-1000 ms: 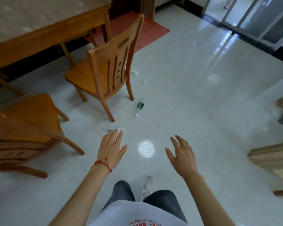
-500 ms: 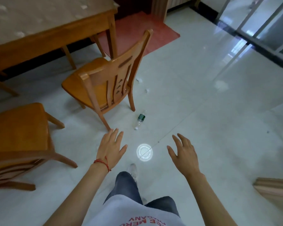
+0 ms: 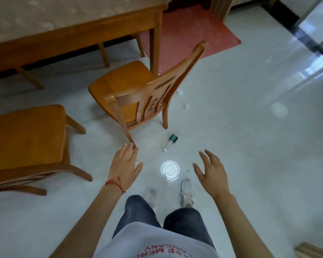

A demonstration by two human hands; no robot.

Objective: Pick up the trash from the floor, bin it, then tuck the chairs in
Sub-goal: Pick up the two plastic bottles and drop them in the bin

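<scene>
A clear plastic bottle with a green label (image 3: pixel 170 142) lies on the white tiled floor just behind the near chair (image 3: pixel 138 95). A second clear item (image 3: pixel 137 162) peeks out from under my left hand (image 3: pixel 124 165), which hovers open, fingers spread, holding nothing. My right hand (image 3: pixel 210 172) is likewise open and empty, to the right of a round bright reflection (image 3: pixel 170 168) on the tiles. Two small white scraps (image 3: pixel 185 106) (image 3: pixel 179 92) lie beyond the chair. Another wooden chair (image 3: pixel 26 138) stands at the left, pulled away from the table (image 3: pixel 63 21).
A red mat (image 3: pixel 190 32) lies past the table corner. A glass door with a dark threshold (image 3: pixel 306 27) runs along the upper right. A piece of wooden furniture (image 3: pixel 313 250) shows at the bottom right. My white shoes (image 3: pixel 186 190) stand just below the reflection.
I have stepped forward: the chairs, bottle and table have come nearer and lower in view. Both hands stay open and spread, the left now over the clear item.
</scene>
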